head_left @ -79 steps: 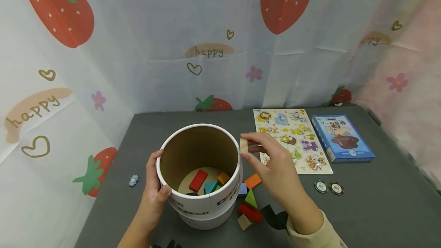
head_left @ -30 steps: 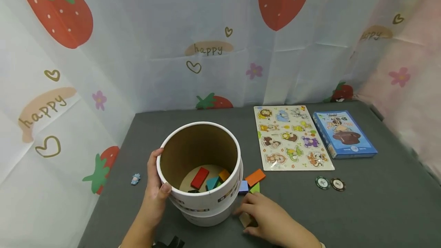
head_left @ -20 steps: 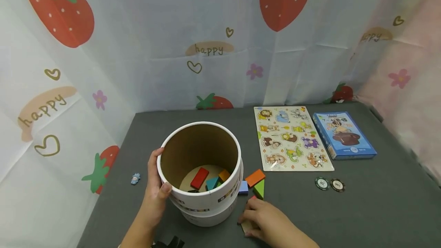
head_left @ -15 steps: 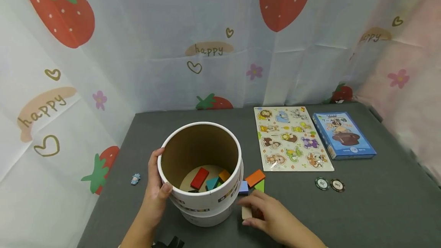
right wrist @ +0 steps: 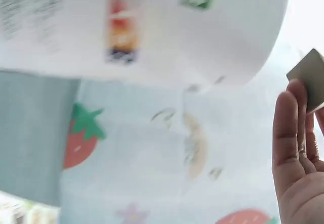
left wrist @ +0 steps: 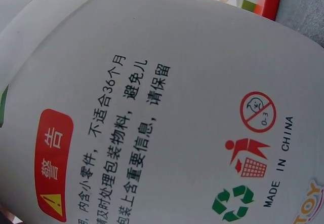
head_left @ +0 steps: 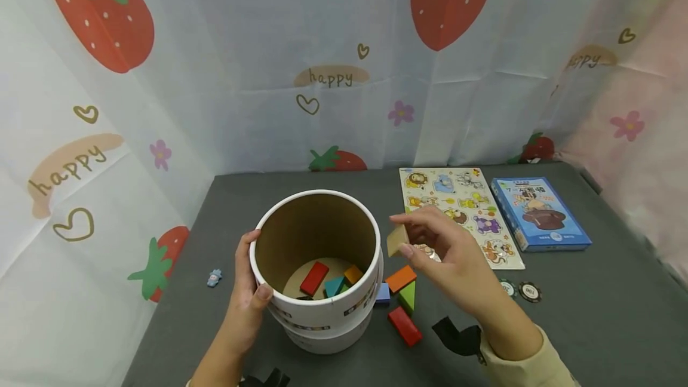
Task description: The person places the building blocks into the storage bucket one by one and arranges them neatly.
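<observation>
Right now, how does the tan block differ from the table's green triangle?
The tan block is pinched in the right hand; the green triangle rests on the table. The tan block shows a four-sided face; the green triangle, a three-sided one. Both are outside the bucket.

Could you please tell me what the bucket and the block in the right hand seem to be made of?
The bucket looks like cardboard with a smooth printed finish: inside it is plain matte brown, though its white outside could be plastic. The block in the right hand is probably unpainted wood, bare and matte, judging by its pale tan faces.
</observation>
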A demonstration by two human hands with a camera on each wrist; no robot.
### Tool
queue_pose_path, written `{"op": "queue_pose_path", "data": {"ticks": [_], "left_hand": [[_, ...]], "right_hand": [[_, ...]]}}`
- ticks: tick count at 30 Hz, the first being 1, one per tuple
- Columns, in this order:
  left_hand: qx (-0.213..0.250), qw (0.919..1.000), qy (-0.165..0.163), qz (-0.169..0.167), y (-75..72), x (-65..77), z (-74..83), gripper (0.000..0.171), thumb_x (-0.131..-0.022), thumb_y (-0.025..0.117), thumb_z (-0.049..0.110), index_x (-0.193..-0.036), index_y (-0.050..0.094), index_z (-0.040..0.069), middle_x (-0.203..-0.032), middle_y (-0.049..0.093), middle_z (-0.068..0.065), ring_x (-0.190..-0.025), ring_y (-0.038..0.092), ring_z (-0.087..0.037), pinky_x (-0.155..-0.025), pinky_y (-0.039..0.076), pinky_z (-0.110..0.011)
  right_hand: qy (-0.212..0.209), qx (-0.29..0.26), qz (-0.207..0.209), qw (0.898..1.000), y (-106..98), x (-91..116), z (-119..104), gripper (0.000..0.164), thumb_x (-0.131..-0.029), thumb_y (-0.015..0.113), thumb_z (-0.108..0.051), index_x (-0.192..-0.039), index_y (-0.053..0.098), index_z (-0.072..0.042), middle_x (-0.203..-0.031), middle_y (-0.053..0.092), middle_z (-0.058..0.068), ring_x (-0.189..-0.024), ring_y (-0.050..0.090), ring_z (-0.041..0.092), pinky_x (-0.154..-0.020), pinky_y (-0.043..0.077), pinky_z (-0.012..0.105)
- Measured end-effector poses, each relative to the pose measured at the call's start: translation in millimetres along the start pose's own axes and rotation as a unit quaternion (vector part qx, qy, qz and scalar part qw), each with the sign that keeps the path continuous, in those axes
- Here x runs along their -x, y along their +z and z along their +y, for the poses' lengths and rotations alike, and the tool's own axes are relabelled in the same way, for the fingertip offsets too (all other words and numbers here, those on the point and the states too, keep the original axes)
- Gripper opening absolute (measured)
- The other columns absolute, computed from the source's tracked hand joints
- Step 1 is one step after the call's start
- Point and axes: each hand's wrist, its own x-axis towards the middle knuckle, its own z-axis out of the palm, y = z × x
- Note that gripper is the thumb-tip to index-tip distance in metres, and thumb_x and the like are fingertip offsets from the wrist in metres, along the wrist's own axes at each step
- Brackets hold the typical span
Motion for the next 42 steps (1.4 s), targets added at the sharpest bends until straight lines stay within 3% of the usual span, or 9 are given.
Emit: {"op": "queue_pose_path", "data": {"ticks": [8,17,23,26,30,33,37,39,42], "left_hand": [[-0.009,0.9999,-0.005,-0.003,0.4,-1.3,2.0,0.074,-0.095,0.050,0.045,-0.150,0.010,0.014,-0.148,0.017,-0.020,-0.125,0.027,-0.045,-0.094,0.040,-0.034],[-0.013,0.9999,-0.012,0.002,2.3,-0.7,0.2,0.075,-0.094,0.049,0.049,-0.149,0.011,0.016,-0.148,0.017,-0.015,-0.124,0.028,-0.048,-0.095,0.041,-0.035],[-0.009,0.9999,-0.005,-0.007,4.1,-4.0,-0.9,0.076,-0.094,0.050,0.049,-0.149,0.011,0.015,-0.148,0.017,-0.016,-0.124,0.030,-0.048,-0.095,0.041,-0.036],[-0.011,0.9999,-0.004,-0.003,4.2,-5.3,-1.1,0.077,-0.093,0.051,0.051,-0.149,0.011,0.015,-0.148,0.017,-0.017,-0.125,0.030,-0.046,-0.095,0.041,-0.035],[-0.010,0.9999,-0.002,0.005,2.8,-4.3,-1.2,0.079,-0.093,0.051,0.052,-0.149,0.011,0.015,-0.148,0.017,-0.019,-0.125,0.032,-0.041,-0.095,0.041,-0.033],[-0.014,0.9998,-0.005,0.010,1.7,-2.9,-1.4,0.078,-0.092,0.050,0.052,-0.149,0.012,0.015,-0.147,0.017,-0.019,-0.125,0.033,-0.040,-0.095,0.041,-0.033],[-0.020,0.9997,-0.009,0.014,1.2,-1.4,-1.6,0.078,-0.092,0.050,0.052,-0.149,0.012,0.016,-0.147,0.019,-0.019,-0.124,0.030,-0.045,-0.095,0.040,-0.034],[-0.019,0.9997,-0.007,0.014,1.0,-0.9,-1.4,0.078,-0.092,0.051,0.052,-0.149,0.012,0.015,-0.147,0.019,-0.019,-0.125,0.029,-0.045,-0.095,0.040,-0.034],[-0.013,0.9998,-0.001,0.015,0.0,-0.2,-0.7,0.079,-0.092,0.051,0.051,-0.149,0.012,0.013,-0.147,0.019,-0.020,-0.125,0.029,-0.044,-0.095,0.040,-0.033]], "right_hand": [[-0.074,0.136,-0.091,0.984,23,-48,-19,0.038,-0.088,0.070,-0.019,-0.125,0.060,-0.025,-0.113,0.055,-0.011,-0.096,0.054,0.008,-0.082,0.048,0.032],[-0.071,0.249,-0.263,0.929,48,-92,-17,0.032,-0.087,0.071,-0.024,-0.118,0.065,-0.022,-0.101,0.057,-0.014,-0.087,0.054,0.005,-0.077,0.045,0.023],[-0.044,0.318,-0.313,0.894,57,-95,-16,0.033,-0.087,0.071,-0.032,-0.119,0.066,-0.024,-0.107,0.059,-0.012,-0.093,0.057,0.005,-0.083,0.046,0.027],[-0.047,0.340,-0.314,0.885,58,-95,-17,0.033,-0.087,0.070,-0.034,-0.119,0.066,-0.026,-0.110,0.060,-0.012,-0.098,0.057,0.006,-0.085,0.046,0.029],[-0.066,0.329,-0.289,0.897,59,-93,-16,0.029,-0.088,0.069,-0.034,-0.117,0.067,-0.028,-0.111,0.061,-0.014,-0.101,0.056,0.004,-0.085,0.046,0.029],[-0.090,0.274,-0.238,0.928,56,-86,-14,0.023,-0.089,0.069,-0.032,-0.112,0.068,-0.028,-0.107,0.059,-0.017,-0.097,0.055,0.002,-0.082,0.046,0.025],[-0.118,0.178,-0.115,0.970,45,-66,-11,0.018,-0.089,0.069,-0.025,-0.107,0.068,-0.026,-0.105,0.055,-0.016,-0.094,0.054,0.005,-0.080,0.045,0.024],[-0.118,0.143,-0.042,0.982,37,-52,-8,0.017,-0.089,0.069,-0.020,-0.105,0.068,-0.024,-0.104,0.056,-0.013,-0.091,0.054,0.008,-0.078,0.045,0.025],[-0.070,0.112,0.035,0.991,26,-26,3,0.014,-0.091,0.066,-0.015,-0.102,0.068,-0.023,-0.097,0.058,-0.011,-0.083,0.052,0.009,-0.071,0.045,0.026]]}}
